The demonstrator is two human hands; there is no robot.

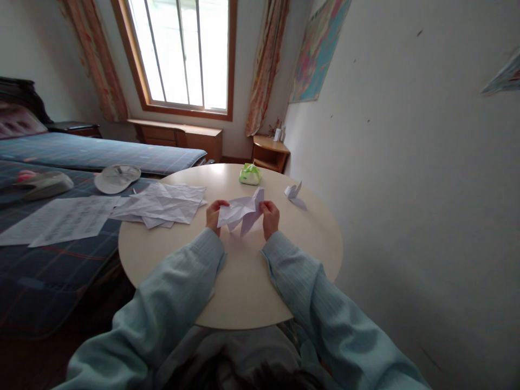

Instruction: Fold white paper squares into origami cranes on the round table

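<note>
A creased white sheet of folded paper [242, 210] is held up over the round table [239, 292], between both hands. My left hand [215, 215] pinches its left edge, with the fingers closed on it. On the other side, my right hand [270, 218] grips the right edge between thumb and fingers. Part of the paper stands up in a point near my right hand, and flaps hang down below. Some of the fingers of each hand are hidden from view.
Crumpled papers [166, 203] are piled on the table's left side. A green tissue pack [249, 174] sits at the back, and a folded paper piece [296, 195] at the right. Printed sheets [60, 219] and a cap [117, 179] lie on the bed [93, 154].
</note>
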